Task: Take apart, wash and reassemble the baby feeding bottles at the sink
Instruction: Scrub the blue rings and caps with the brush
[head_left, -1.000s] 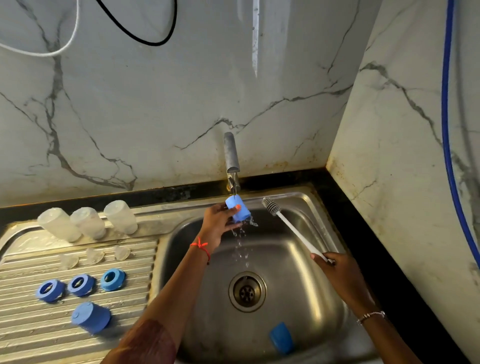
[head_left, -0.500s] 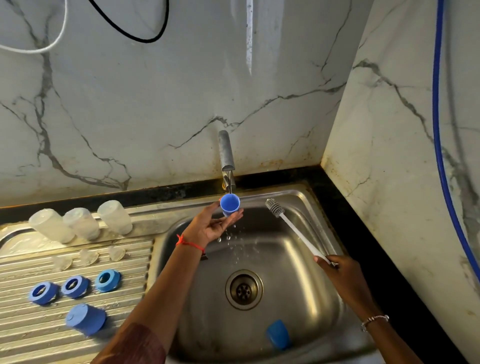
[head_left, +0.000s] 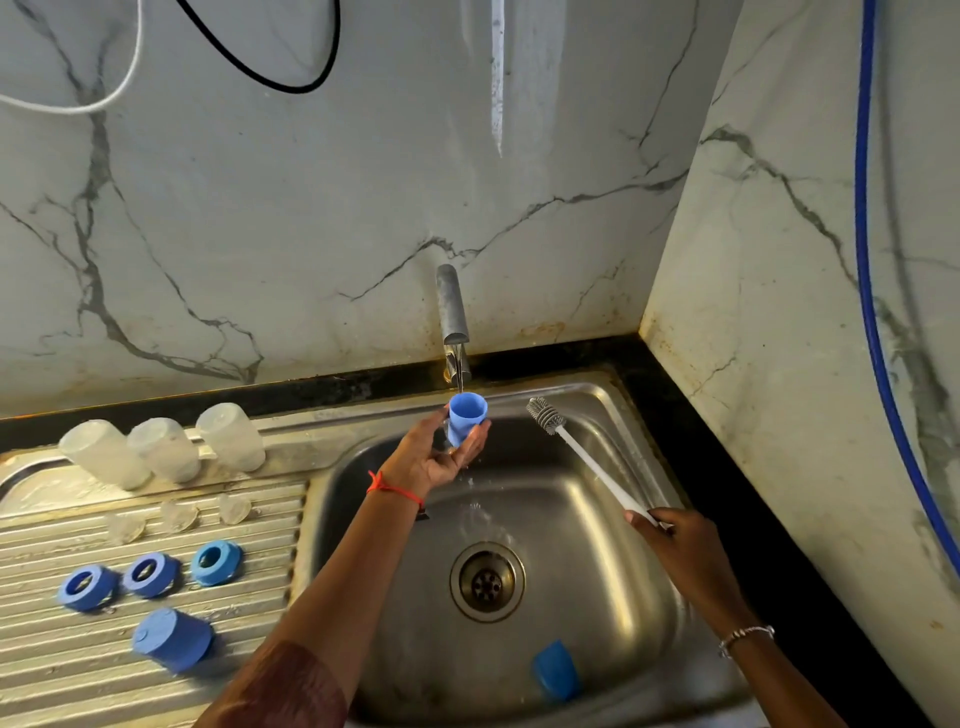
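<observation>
Blue hose (head_left: 860, 208), black cable (head_left: 291, 89), marble wall (head_left: 311, 218)

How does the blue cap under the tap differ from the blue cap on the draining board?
The held cap stands mouth up in the left hand, under the tap stream; the other cap lies untouched on the draining board, closed end showing. Both are blue, similarly shaped.

White marble walls (head_left: 260, 234) with grey veins meet in a corner ahead of me (rust-stained low down). A black counter strip (head_left: 311, 387) runs beneath, and a blue hose (head_left: 858, 218) hangs at my right.
</observation>
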